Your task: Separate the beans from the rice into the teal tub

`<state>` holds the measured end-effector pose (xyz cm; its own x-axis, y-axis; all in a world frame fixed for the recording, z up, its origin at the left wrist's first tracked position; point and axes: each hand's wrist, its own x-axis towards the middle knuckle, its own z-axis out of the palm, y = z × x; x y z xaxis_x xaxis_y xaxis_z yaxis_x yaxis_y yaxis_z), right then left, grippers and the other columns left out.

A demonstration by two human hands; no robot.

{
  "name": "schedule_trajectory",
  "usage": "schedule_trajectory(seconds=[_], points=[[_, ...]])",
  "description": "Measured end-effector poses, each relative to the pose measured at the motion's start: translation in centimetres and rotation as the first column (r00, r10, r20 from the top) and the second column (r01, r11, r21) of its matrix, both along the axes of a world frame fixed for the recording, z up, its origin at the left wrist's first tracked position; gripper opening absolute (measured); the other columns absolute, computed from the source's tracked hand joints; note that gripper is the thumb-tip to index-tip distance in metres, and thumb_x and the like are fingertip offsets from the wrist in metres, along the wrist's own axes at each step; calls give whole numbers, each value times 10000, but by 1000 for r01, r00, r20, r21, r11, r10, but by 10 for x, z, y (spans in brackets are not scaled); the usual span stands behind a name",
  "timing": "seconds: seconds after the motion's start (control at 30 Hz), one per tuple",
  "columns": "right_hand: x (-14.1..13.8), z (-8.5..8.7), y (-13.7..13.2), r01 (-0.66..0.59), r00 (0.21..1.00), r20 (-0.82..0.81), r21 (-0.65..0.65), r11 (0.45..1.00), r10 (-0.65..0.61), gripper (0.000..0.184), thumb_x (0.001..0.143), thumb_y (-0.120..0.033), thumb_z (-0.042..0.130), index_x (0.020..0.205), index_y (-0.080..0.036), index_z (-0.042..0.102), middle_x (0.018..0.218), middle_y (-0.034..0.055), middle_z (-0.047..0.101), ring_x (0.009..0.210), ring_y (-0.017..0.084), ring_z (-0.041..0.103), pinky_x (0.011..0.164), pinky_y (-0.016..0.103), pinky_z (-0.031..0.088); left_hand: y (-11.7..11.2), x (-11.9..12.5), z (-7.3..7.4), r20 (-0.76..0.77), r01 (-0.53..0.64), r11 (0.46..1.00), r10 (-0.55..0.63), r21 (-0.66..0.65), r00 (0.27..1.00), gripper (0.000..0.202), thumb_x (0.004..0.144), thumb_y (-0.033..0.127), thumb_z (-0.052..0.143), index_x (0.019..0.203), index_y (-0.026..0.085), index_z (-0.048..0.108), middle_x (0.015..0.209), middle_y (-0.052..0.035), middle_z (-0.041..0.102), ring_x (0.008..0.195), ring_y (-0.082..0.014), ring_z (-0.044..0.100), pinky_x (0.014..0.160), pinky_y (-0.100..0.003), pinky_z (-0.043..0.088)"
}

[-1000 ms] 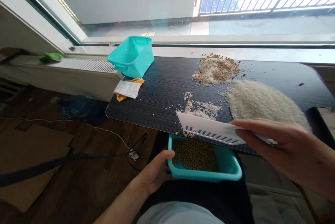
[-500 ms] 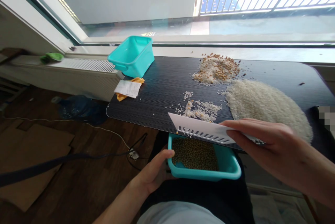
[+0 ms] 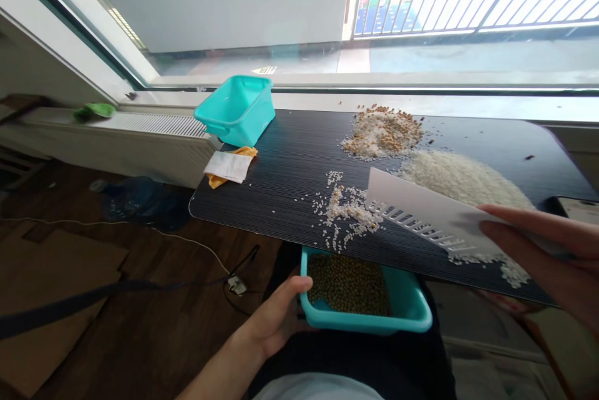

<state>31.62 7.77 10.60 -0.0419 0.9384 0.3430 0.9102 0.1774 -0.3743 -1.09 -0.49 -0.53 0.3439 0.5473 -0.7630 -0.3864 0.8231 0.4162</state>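
Note:
My left hand (image 3: pixel 281 306) grips the left end of a turquoise plastic tub (image 3: pixel 409 300), thumb over its rim. Brownish-green round grains (image 3: pixel 350 281) cover much of the tub's bottom; it sits over my lap, just below the table's front edge. Between the thumb and fingers of my right hand (image 3: pixel 538 238) is a flat white plastic slotted scraper (image 3: pixel 416 203), tilted above the table. A small scatter of rice with a few yellowish grains (image 3: pixel 349 213) lies left of its slotted edge. The large white rice pile (image 3: pixel 463 175) is partly hidden behind the scraper and hand.
On the dark table (image 3: pixel 285 188), a mixed pile of rice and brown grains (image 3: pixel 384 131) lies near the window. An empty turquoise tub (image 3: pixel 238 113) stands at the back left, beside a folded white and orange cloth (image 3: pixel 229 166). A phone-like object (image 3: pixel 575 208) lies at right.
My right hand has moved the scraper right, away from the table's front edge above the tub. The small rice scatter now reaches nearer that edge. My left hand still holds the tub.

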Motion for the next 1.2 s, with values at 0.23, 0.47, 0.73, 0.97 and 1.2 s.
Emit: schedule_trajectory(seconds=[0.23, 0.47, 0.73, 0.97, 1.2], points=[[-16, 1, 9, -143, 980, -142, -1, 990, 142, 397, 795, -585, 540, 820, -272, 783, 681, 14, 761, 405, 135, 585, 396, 245, 448, -2, 6, -1, 7, 23, 999, -23, -23, 1000, 731, 665, 526, 708, 1285, 173, 548, 1229, -140, 672, 1160, -340, 582, 863, -393, 463], [-8, 3, -5, -135, 979, -167, -112, 984, 116, 290, 808, -479, 602, 895, -273, 785, 785, 9, 781, 485, 140, 635, 532, 245, 536, -1, 9, 0, 0, 25, 999, -25, -35, 1000, 678, 688, 514, 702, 1259, 173, 568, 1187, -135, 694, 1146, -335, 596, 832, -377, 462], [11, -3, -22, -187, 977, -120, -77, 979, 177, 255, 840, -482, 601, 962, -333, 767, 719, -23, 746, 459, 123, 596, 540, 240, 526, 0, 15, 5, -4, 50, 998, -50, -27, 999, 709, 668, 531, 709, 1264, 174, 570, 1165, -127, 706, 1132, -332, 606, 850, -390, 465], [16, -5, -32, -184, 982, -62, -117, 976, 178, 253, 842, -476, 603, 992, -346, 760, 827, -10, 774, 559, 144, 654, 487, 224, 495, 0, 16, 6, -32, 68, 997, -69, -23, 997, 691, 659, 546, 700, 1212, 148, 587, 1116, -140, 718, 1103, -346, 616, 861, -407, 462], [11, 0, -36, -299, 952, -98, -117, 947, 289, 197, 851, -408, 601, 973, -400, 756, 879, -35, 782, 660, 184, 717, 597, 247, 582, -1, 16, 6, -24, 68, 998, -69, -14, 997, 704, 668, 549, 691, 1240, 154, 583, 1134, -141, 707, 1106, -350, 612, 862, -410, 457]])
